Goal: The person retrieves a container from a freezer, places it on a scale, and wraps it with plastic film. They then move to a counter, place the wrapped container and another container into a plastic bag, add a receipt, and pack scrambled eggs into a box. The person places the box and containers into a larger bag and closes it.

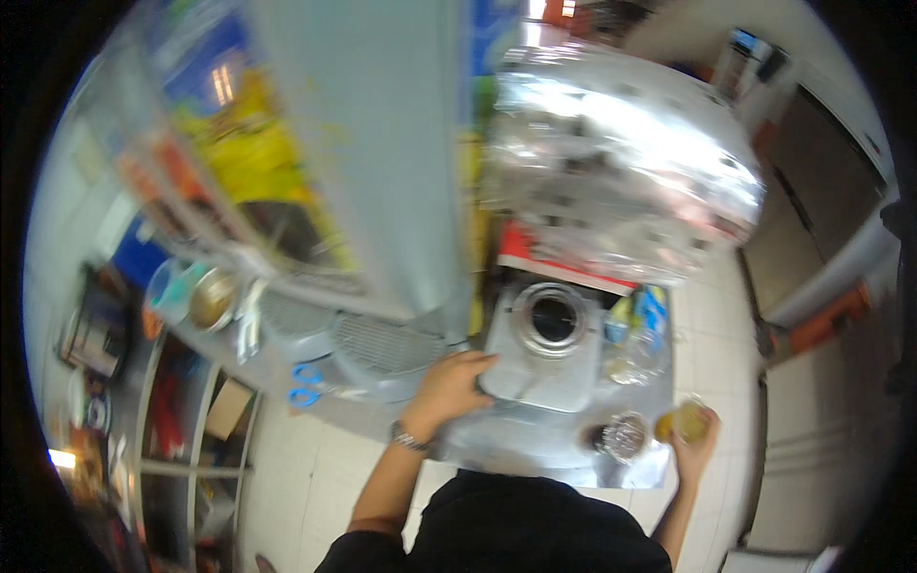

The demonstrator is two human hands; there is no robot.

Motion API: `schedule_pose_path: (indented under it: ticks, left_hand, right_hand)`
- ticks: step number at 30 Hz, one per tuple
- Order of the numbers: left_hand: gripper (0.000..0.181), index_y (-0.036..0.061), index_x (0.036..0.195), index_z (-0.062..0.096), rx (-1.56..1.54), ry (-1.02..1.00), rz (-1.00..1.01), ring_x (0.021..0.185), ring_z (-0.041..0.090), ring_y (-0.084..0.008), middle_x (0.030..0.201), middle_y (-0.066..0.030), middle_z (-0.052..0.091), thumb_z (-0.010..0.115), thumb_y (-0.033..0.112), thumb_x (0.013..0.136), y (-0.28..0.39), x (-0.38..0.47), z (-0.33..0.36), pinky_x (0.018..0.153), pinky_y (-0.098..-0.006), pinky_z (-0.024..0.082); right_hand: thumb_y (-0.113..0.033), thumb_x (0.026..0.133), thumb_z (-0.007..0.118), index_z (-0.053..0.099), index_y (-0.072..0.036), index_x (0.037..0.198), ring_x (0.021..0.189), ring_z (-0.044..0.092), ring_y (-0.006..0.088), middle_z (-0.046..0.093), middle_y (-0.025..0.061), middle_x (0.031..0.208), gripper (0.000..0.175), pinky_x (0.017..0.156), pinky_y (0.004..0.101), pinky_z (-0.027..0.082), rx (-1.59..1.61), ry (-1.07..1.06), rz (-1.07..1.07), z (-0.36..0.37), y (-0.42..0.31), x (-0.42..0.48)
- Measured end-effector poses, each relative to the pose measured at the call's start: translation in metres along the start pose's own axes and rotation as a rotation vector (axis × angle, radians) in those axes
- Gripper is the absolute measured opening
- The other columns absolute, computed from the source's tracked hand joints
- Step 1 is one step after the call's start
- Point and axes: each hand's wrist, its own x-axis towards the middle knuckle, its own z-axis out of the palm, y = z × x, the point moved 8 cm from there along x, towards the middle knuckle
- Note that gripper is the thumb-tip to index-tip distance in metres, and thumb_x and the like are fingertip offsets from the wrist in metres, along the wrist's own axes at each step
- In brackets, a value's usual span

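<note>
My left hand [455,387], with a watch on its wrist, reaches to the left edge of a metal plate [544,387]. Its fingers are spread, and nothing shows between them; whether they touch the plate is hard to tell. A round dark opening [554,317] with a clear rim sits on that plate. At the right end of the metal counter [509,437], my right hand [695,444] grips a clear cup [691,421] with yellowish contents. Left of it stands a dark-filled cup [623,437] with a shiny top. Motion blurs the view.
A tall drink dispenser [372,157] with grey drip trays [390,344] stands at left. Blue-handled scissors [306,385] lie before it. Behind the plate rises a large shiny silver bulk [623,157]. Clear plastic items [637,354] crowd the right side. Shelves [193,430] stand lower left.
</note>
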Motion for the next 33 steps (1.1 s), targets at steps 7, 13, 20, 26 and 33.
schedule_pose_path:
  ticks: [7, 13, 20, 26, 33]
  left_hand:
    - [0.074, 0.0057, 0.114, 0.060, -0.068, 0.149, -0.050, 0.102, 0.058, -0.0305, 0.113, -0.0128, 0.061, 0.084, 0.028, 0.048, 0.009, 0.000, -0.013, 0.088, -0.0358, 0.047]
    - [0.066, 0.0086, 0.112, 0.062, -0.048, 0.273, -0.075, 0.095, 0.060, -0.0281, 0.109, -0.0104, 0.062, 0.082, 0.024, 0.052, -0.002, 0.001, -0.021, 0.081, -0.0344, 0.049]
    - [0.053, 0.0061, 0.106, 0.065, -0.189, 0.180, -0.138, 0.077, 0.061, -0.0178, 0.090, -0.0084, 0.065, 0.083, 0.018, 0.057, -0.009, -0.001, -0.011, 0.059, -0.0264, 0.048]
    - [0.034, 0.0035, 0.101, 0.064, -0.183, 0.331, -0.391, 0.078, 0.062, -0.0245, 0.090, -0.0097, 0.065, 0.074, 0.012, 0.070, -0.037, -0.071, -0.020, 0.063, -0.0320, 0.049]
    - [0.034, 0.0063, 0.106, 0.063, -0.029, 0.425, -0.641, 0.078, 0.061, -0.0246, 0.108, -0.0119, 0.059, 0.069, 0.005, 0.073, -0.101, -0.254, -0.063, 0.064, -0.0313, 0.051]
  right_hand:
    - [-0.002, 0.049, 0.078, 0.049, -0.007, 0.102, 0.110, 0.047, 0.0351, 0.048, 0.0172, 0.111, 0.060, 0.093, 0.0406, 0.041, 0.037, -0.131, -0.091, 0.038, -0.022, 0.013]
    - [-0.005, 0.049, 0.081, 0.050, -0.007, 0.101, 0.113, 0.045, 0.0366, 0.047, 0.0180, 0.113, 0.060, 0.094, 0.0416, 0.041, 0.097, -0.201, -0.132, 0.059, -0.016, 0.025]
    - [-0.009, 0.052, 0.084, 0.050, -0.007, 0.101, 0.117, 0.042, 0.0378, 0.043, 0.0199, 0.118, 0.060, 0.097, 0.0421, 0.039, 0.056, -0.316, -0.156, 0.085, -0.012, 0.041]
    - [-0.006, 0.053, 0.083, 0.050, -0.008, 0.113, 0.126, 0.035, 0.0378, 0.040, 0.0213, 0.128, 0.069, 0.104, 0.0423, 0.033, 0.088, -0.574, -0.177, 0.094, -0.002, 0.041]
    - [0.005, 0.064, 0.071, 0.046, -0.008, 0.131, 0.132, 0.034, 0.0301, 0.048, 0.0135, 0.132, 0.072, 0.110, 0.0382, 0.025, -0.214, -0.501, -0.156, 0.031, -0.037, 0.055]
